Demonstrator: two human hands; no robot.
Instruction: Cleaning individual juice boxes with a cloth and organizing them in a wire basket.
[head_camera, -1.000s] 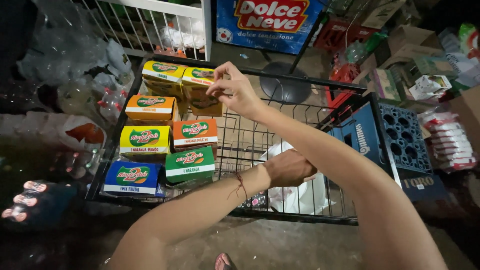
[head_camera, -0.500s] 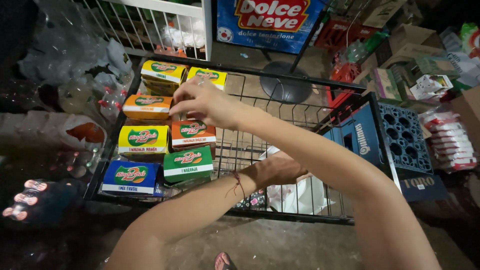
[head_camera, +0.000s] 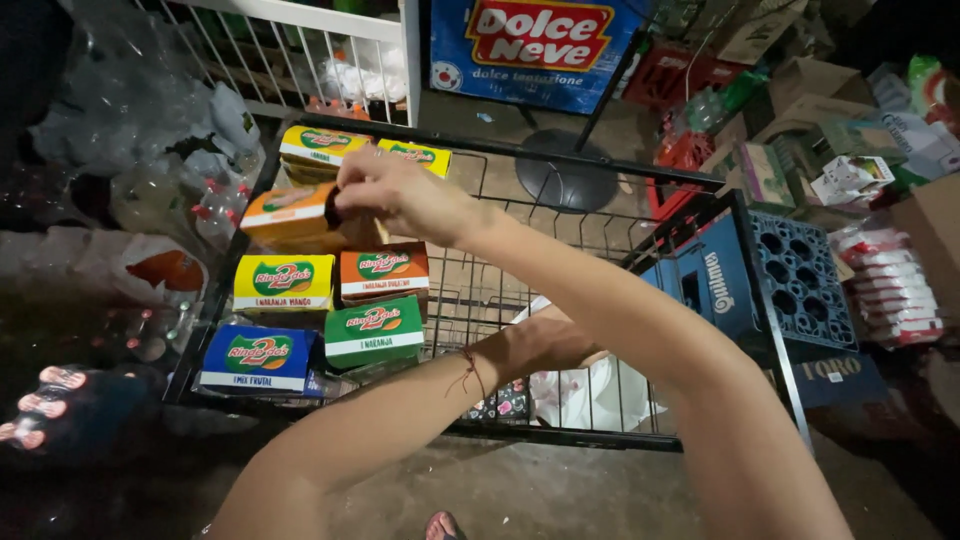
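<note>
Reaching across the wire shelf (head_camera: 560, 215), the right hand (head_camera: 400, 195) closed its fingers on the end of an orange box (head_camera: 290, 218), seated in the second row of boxes. Step in hand, by judgement: placing that box; next it needed squaring against the yellow box (head_camera: 283, 283) before release. The left hand (head_camera: 545, 345) lay lower, over a white bag (head_camera: 590, 395); its grip could not be told. A blue crate (head_camera: 760, 285) stood right, clear bottles (head_camera: 215, 205) left, neither obstructing.

Colourful cartons (head_camera: 290, 285) in wire cart (head_camera: 560, 190)
</note>
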